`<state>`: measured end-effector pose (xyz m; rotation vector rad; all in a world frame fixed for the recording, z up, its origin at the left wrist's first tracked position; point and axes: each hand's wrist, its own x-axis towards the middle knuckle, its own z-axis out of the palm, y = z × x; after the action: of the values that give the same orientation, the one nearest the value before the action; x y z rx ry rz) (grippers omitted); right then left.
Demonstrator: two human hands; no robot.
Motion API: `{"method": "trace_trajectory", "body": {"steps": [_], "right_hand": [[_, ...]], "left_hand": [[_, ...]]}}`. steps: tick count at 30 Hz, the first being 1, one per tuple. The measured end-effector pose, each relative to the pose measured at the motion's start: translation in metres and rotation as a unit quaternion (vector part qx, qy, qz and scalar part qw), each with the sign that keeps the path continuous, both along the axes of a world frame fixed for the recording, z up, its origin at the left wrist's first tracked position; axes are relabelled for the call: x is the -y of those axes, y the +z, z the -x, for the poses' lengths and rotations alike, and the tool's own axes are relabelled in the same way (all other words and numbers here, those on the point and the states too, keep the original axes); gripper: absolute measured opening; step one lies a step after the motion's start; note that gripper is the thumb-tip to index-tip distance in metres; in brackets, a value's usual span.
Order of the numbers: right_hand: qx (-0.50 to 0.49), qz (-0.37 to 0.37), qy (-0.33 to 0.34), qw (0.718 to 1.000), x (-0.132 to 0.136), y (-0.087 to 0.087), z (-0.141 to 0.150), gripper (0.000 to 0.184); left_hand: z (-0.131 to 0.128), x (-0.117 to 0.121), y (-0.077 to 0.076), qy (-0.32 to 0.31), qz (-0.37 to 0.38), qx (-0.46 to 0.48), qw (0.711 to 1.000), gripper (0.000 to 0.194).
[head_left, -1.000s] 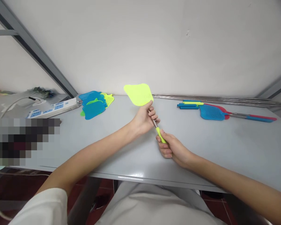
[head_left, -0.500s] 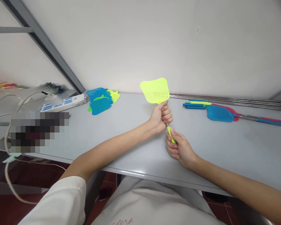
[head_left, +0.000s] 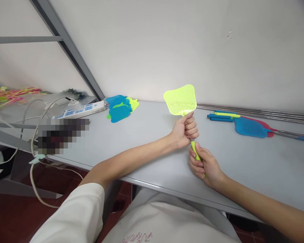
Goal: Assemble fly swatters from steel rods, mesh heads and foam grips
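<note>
A yellow-green fly swatter [head_left: 180, 100] stands almost upright above the grey table [head_left: 255, 162], its mesh head toward the wall. My left hand [head_left: 185, 130] is clenched around the rod just below the head. My right hand [head_left: 205, 166] grips the yellow-green handle at the lower end, right under the left hand. Only a short bit of handle shows between the two fists.
A pile of blue and yellow-green swatter heads [head_left: 120, 109] lies at the back left beside a white power strip [head_left: 81, 109]. Loose handles [head_left: 223, 115], a finished blue swatter [head_left: 253, 127] over a red one, and metal rods [head_left: 258, 111] lie at the back right. Cables hang at the left.
My left hand has slid up the rod to just under the head. The two fists have come closer together and the swatter now stands more upright. The view has shifted left.
</note>
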<state>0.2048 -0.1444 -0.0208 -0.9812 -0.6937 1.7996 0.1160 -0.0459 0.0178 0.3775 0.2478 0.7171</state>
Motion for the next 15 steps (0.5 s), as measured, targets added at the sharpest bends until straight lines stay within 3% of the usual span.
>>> {"method": "trace_trajectory", "body": {"steps": [8,15], "right_hand": [[-0.006,-0.01,0.011,1.0,0.0003,-0.0032,-0.0013,0.043],[0.026,-0.019,0.027,0.999,-0.0005,-0.0036,-0.0007,0.044]], "left_hand": [[0.0013,0.0029,-0.0035,-0.012,-0.01,0.014,1.0,0.046],[0.0045,0.0076,-0.0012,0.019,-0.031,-0.007,0.999,0.045]]}}
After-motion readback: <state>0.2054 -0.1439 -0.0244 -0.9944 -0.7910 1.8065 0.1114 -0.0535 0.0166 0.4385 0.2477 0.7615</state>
